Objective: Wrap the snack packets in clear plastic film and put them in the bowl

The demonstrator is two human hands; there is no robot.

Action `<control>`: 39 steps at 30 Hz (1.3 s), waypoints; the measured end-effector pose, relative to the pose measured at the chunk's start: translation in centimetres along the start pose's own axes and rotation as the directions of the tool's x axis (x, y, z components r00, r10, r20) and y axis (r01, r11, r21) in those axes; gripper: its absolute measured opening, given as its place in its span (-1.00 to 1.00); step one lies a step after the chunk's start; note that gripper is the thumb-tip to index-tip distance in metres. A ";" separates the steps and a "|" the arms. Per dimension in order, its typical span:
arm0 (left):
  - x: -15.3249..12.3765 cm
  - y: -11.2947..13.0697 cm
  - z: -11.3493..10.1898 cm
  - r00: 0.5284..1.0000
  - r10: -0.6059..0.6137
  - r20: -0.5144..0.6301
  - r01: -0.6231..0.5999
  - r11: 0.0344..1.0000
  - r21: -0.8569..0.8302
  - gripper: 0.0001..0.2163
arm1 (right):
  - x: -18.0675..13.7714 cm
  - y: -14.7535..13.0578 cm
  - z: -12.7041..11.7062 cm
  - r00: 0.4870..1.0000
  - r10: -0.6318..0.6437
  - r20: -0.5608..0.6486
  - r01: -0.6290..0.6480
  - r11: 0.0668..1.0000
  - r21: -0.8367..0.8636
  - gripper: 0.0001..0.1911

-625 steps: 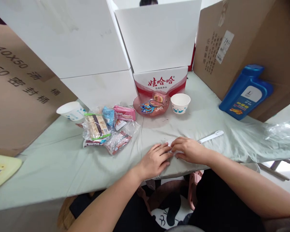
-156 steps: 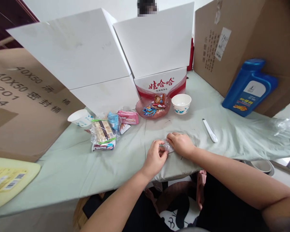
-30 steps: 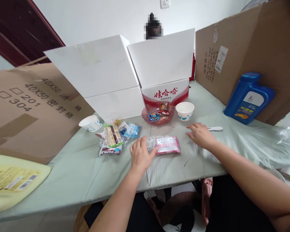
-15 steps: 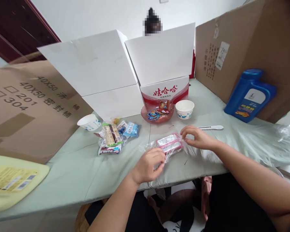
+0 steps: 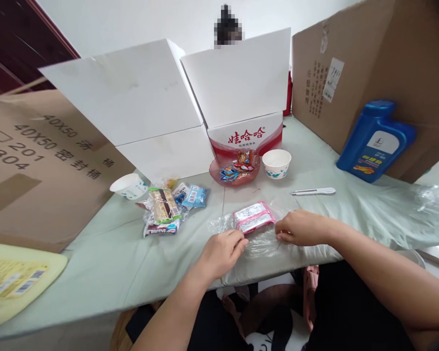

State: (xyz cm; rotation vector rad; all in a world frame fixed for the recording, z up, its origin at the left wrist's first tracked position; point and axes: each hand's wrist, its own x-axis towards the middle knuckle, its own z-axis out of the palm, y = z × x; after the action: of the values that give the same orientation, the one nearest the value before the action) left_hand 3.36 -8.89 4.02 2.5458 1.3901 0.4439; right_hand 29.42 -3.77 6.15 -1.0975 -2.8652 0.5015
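A pink-edged pack with silver foil panels (image 5: 253,217) lies on a sheet of clear plastic film (image 5: 262,245) near the table's front edge. My left hand (image 5: 223,251) is at the pack's lower left, its fingers closed on the film. At the lower right, my right hand (image 5: 303,228) has its fingers curled together on the film's edge. The fingertips of both hands are partly hidden. Behind the right hand lies a white utility knife (image 5: 313,191).
Wrapped snacks (image 5: 166,204) are heaped on the left near a paper bowl (image 5: 129,186). A pink glass bowl (image 5: 219,181) with small packets stands beside another paper bowl (image 5: 277,164). White boxes (image 5: 237,78), a blue jug (image 5: 375,146) and a yellow bottle (image 5: 18,282) surround the table; a person is behind.
My right hand has come down from the pack's upper right corner to its lower right, its fingers closing on the film. More film now lies spread in front of the pack.
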 end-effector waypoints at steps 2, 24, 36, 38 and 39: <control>0.0 -0.7 0.6 0.991 -0.098 -0.091 0.106 0.991 0.085 -0.84 | 0.0 0.3 0.2 0.984 0.177 0.027 -0.172 0.976 -0.135 -0.87; 1.9 -2.8 4.2 0.944 -0.112 -0.311 0.080 0.990 -0.115 -0.25 | 4.9 2.4 4.0 0.904 -0.115 -0.411 0.134 0.991 0.017 -0.45; 0.8 -3.2 2.8 0.994 -0.108 0.005 0.108 0.994 -0.023 0.19 | 5.7 1.4 4.7 0.939 -0.025 -0.342 0.012 0.999 -0.038 -0.20; 0.7 -2.8 1.9 0.985 -0.148 0.084 0.149 0.989 -0.006 0.17 | 5.6 1.1 4.3 0.940 0.003 -0.341 -0.008 1.000 -0.013 -0.23; 0.6 -2.6 1.5 0.977 -0.175 0.121 0.176 0.984 0.002 0.18 | 5.5 1.0 4.1 0.942 0.019 -0.335 -0.020 1.000 0.000 -0.25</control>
State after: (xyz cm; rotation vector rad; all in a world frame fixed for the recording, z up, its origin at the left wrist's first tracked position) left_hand 2.14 -7.09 1.93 2.3722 1.5465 0.2605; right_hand 25.33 -0.60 1.53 -1.0921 -2.5619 0.2772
